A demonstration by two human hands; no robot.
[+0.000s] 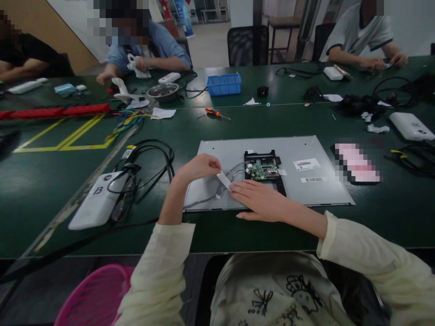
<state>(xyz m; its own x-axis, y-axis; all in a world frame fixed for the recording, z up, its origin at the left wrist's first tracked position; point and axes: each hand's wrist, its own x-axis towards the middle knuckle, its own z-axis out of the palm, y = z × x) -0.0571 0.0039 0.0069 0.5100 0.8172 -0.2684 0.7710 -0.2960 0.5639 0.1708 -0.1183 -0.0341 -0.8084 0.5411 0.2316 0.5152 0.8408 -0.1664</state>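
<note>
A grey metal panel lies flat on the dark green table in front of me, with a green circuit board set in a black frame at its middle. My left hand pinches one end of a white strip of tape over the panel's left part. My right hand lies flat on the panel with fingers stretched out, its fingertips pressing the strip's other end. Grey cables run under the strip toward the board.
A white device with black cables lies to the left. An orange screwdriver, a blue bin and a metal bowl sit farther back. Other people work across the table. A pink basket stands below the table edge.
</note>
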